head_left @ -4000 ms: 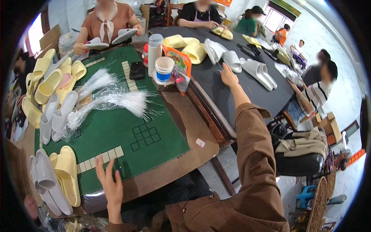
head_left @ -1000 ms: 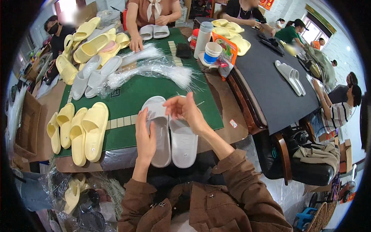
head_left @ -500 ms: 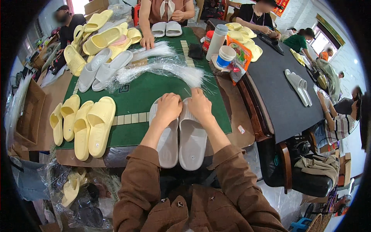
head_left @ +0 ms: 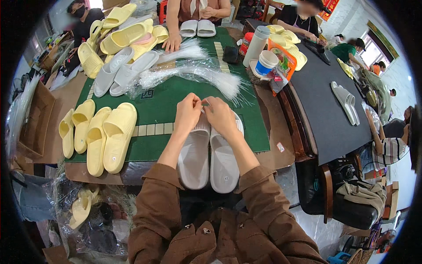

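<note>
A pair of grey slide slippers (head_left: 194,160) lies in front of me with the heels toward my body. My left hand (head_left: 189,112) is closed in a pinch just over the toe end of the left slipper. Beside it my right hand (head_left: 220,116), also pinching, hovers over the right slipper's strap. The fingertips of both hands nearly meet between the two toes; whatever is between them is too small to make out. Beyond my hands a bundle of thin clear plastic strands (head_left: 184,77) lies in a plastic wrap.
Yellow slippers (head_left: 119,138) stand in a row on the green mat (head_left: 160,147) at left. Behind them are more grey slippers (head_left: 132,72) and a pile of yellow ones (head_left: 125,38). A person's hand (head_left: 172,42) rests across the table. A bottle (head_left: 257,46) and a cup (head_left: 266,62) stand right.
Both my hands have come off the slipper straps and together between the toes, fingers pinched. The view has shifted slightly. The person across has moved a hand off the strands' end.
</note>
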A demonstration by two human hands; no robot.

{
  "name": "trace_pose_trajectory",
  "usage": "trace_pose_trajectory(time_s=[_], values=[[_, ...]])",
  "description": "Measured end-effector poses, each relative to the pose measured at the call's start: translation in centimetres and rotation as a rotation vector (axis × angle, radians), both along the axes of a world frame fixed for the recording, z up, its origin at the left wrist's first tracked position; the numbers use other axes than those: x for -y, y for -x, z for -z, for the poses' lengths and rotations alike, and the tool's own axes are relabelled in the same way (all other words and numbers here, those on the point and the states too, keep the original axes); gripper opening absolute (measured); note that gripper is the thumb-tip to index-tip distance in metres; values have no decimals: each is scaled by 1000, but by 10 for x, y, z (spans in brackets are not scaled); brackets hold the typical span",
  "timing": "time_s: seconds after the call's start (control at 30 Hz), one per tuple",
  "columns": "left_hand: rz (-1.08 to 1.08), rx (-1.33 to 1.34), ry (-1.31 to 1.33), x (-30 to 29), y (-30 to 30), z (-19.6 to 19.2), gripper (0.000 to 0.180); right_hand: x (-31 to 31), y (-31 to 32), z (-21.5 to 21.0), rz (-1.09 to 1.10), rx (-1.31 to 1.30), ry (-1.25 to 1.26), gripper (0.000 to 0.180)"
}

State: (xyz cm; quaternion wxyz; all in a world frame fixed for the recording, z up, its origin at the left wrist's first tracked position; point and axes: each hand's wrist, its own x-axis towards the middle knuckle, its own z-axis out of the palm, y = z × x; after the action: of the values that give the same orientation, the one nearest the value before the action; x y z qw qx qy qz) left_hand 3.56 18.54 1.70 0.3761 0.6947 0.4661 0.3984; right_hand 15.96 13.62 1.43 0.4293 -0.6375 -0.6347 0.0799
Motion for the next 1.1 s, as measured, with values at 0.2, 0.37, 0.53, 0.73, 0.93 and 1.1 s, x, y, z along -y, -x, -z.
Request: trace_pose_trajectory(time_s=[0.2,0.37,0.53,0.73,0.93,1.1], values=[[-48,87,-135,-1,0,21,8,6,-3,-3,-43,-166,78,10],[-15,-56,-356,3,-5,21,9,7,-7,8,-27,-104,-20,9],[6,-99,-390,7,-4,22,10,7,-3,9,-12,-193,-79,8],[19,-105,-358,13,-5,23,8,9,-6,12,67,-336,-112,10],[-23,12,-286,10,0,21,8,8,-7,8,21,-456,10,13],[-22,-114,-372,20,-5,17,7,9,-7,7,-33,-300,-6,14]])
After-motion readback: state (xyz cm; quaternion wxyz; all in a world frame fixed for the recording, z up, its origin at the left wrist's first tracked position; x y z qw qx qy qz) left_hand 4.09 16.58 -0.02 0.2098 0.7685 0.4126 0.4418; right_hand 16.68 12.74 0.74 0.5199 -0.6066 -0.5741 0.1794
